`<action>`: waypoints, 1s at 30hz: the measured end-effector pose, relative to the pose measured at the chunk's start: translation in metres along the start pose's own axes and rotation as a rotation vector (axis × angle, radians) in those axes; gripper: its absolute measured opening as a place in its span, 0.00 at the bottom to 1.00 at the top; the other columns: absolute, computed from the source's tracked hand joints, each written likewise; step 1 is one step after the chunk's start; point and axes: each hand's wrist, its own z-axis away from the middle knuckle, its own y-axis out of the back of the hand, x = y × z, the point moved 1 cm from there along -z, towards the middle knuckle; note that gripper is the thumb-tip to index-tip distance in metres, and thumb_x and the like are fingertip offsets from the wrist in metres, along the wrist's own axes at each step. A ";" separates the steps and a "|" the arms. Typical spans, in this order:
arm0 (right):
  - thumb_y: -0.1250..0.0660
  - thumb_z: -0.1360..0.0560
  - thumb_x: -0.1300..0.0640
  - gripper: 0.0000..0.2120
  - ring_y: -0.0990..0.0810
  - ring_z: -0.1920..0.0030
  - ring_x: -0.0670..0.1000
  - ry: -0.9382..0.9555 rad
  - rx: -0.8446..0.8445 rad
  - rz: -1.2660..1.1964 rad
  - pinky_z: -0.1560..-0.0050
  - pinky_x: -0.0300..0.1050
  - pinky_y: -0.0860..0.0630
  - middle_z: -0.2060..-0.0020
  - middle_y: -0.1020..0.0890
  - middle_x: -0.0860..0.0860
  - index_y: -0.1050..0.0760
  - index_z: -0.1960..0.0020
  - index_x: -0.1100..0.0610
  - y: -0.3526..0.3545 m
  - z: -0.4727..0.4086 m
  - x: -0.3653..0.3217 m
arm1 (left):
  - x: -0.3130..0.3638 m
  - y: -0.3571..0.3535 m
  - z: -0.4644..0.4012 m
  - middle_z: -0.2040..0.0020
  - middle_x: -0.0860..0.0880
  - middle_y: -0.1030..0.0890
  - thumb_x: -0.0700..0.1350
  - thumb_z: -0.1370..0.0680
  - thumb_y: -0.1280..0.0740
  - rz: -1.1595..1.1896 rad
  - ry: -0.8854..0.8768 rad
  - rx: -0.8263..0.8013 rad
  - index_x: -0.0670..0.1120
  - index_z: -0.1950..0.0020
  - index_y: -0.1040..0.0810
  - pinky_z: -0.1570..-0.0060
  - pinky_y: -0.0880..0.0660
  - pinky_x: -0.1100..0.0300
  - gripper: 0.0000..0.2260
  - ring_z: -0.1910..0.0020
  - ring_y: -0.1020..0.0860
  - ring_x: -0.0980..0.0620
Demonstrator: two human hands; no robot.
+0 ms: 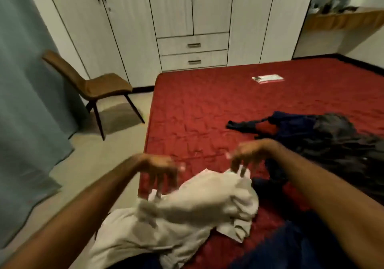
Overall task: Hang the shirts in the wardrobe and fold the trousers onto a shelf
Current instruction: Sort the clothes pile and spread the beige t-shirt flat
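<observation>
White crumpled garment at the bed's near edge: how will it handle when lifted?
The white crumpled cloth garment looks floppy; it will likely sag between both hands. It seems thin and light. Part overhangs the red quilted bed, so it may slide off.

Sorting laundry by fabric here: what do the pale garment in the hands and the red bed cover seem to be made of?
Pale garment: looks like a soft matte woven cloth, maybe cotton; it crumples into loose folds, though blur hides the weave. Red bed cover: seems a quilted fabric with slight sheen; stitched, puckered lines cross it.
</observation>
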 end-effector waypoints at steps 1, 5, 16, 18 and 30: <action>0.31 0.22 0.55 0.13 0.16 0.54 0.56 -0.031 -0.034 0.087 0.49 0.60 0.20 0.49 0.17 0.59 0.19 0.44 0.64 -0.017 -0.021 0.017 | -0.023 -0.016 -0.022 0.56 0.46 0.14 0.56 0.20 0.36 -0.164 0.016 -0.068 0.44 0.49 0.15 0.61 0.18 0.48 0.17 0.59 0.15 0.40; 0.33 0.35 0.32 0.31 0.28 0.44 0.53 0.132 0.104 0.493 0.43 0.48 0.29 0.44 0.26 0.53 0.27 0.40 0.50 -0.061 -0.083 0.042 | -0.078 -0.033 -0.080 0.47 0.49 0.21 0.70 0.32 0.35 -0.416 -0.130 0.219 0.52 0.41 0.22 0.48 0.24 0.54 0.28 0.49 0.23 0.50; 0.39 0.31 0.27 0.28 0.20 0.48 0.42 0.271 0.206 0.265 0.49 0.46 0.28 0.51 0.18 0.42 0.23 0.48 0.50 -0.066 -0.149 -0.002 | -0.073 -0.038 -0.100 0.43 0.42 0.18 0.56 0.27 0.30 0.021 -0.171 0.218 0.43 0.39 0.22 0.53 0.31 0.60 0.22 0.47 0.21 0.48; 0.36 0.30 0.34 0.18 0.23 0.59 0.35 0.330 0.360 0.066 0.57 0.46 0.29 0.61 0.20 0.43 0.26 0.57 0.49 -0.052 -0.140 -0.012 | -0.072 -0.032 -0.095 0.49 0.44 0.18 0.58 0.28 0.36 0.152 -0.246 0.408 0.40 0.45 0.21 0.55 0.32 0.59 0.24 0.53 0.25 0.57; 0.26 0.29 0.65 0.11 0.26 0.66 0.39 0.612 0.456 -0.274 0.65 0.37 0.31 0.66 0.23 0.45 0.28 0.58 0.55 -0.032 -0.029 -0.038 | -0.013 -0.008 -0.015 0.59 0.54 0.22 0.53 0.27 0.25 0.318 -0.458 0.764 0.50 0.54 0.26 0.59 0.26 0.56 0.13 0.59 0.24 0.58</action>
